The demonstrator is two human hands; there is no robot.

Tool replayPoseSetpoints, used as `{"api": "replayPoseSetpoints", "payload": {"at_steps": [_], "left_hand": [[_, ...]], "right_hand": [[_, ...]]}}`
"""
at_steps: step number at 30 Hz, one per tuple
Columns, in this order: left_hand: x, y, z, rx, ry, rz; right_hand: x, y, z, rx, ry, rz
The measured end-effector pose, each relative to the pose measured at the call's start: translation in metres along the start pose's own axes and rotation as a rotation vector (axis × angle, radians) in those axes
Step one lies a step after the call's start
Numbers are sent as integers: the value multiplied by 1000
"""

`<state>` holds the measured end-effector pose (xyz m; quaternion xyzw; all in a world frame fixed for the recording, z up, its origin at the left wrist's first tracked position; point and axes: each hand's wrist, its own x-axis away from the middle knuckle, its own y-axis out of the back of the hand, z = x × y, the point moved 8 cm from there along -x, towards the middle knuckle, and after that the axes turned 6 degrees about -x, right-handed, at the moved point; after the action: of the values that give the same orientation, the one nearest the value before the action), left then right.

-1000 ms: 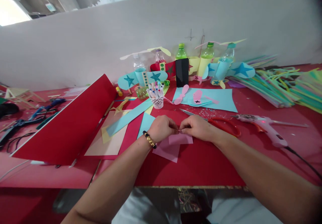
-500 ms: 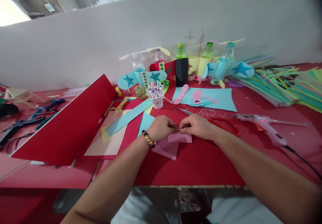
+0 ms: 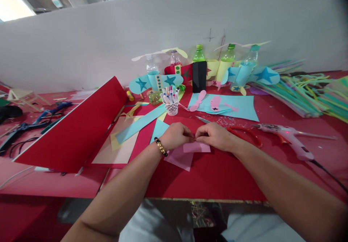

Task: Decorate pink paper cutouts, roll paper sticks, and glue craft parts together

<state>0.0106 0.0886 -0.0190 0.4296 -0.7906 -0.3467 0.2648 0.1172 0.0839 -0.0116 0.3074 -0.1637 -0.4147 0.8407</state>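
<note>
Grey wall (image 3: 108, 46) across the back, red tabletop (image 3: 217, 182) in front, and right at the heart of it two bare hands work close together! Left hand (image 3: 178, 136), beaded bracelet (image 3: 161, 147) at the wrist, and right hand (image 3: 214, 136) come in from either side, both narrow, thumbs and fingers pinched at the upper edge of a small pink paper (image 3: 197, 147). Fingertips almost meet; the exact grip is too small to make out. That pink paper sits just under the fingers, overlapping a larger pink sheet (image 3: 179, 159) to the left.

Over by the right wrist, red-handled scissors (image 3: 235, 128) lie partly hidden behind the hand, and farther right rests a pink glue gun (image 3: 295, 140), its little red light aglow. Just beyond the hands it's a marker cup (image 3: 172, 108), packed full, and to its right a light-blue sheet (image 3: 246, 107) carrying pink cutouts (image 3: 216, 102). Behind them, a black phone (image 3: 199, 77) stands upright among the decorated bottles, a blue-winged bottle (image 3: 153, 79) at the left end of the row. Out on the left, a big red board (image 3: 73, 129) tilts up, and coloured strips (image 3: 301, 93) spill across the far right!
</note>
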Motion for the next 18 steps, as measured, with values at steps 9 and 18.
{"api": "replayPoseSetpoints", "payload": {"at_steps": [9,18], "left_hand": [[-1,3,2,21,18,-44],[1,2,0,-7,-32,-21]], "right_hand": [[1,-1,3,39,12,39],[1,-1,-4,29,-2,13]]}}
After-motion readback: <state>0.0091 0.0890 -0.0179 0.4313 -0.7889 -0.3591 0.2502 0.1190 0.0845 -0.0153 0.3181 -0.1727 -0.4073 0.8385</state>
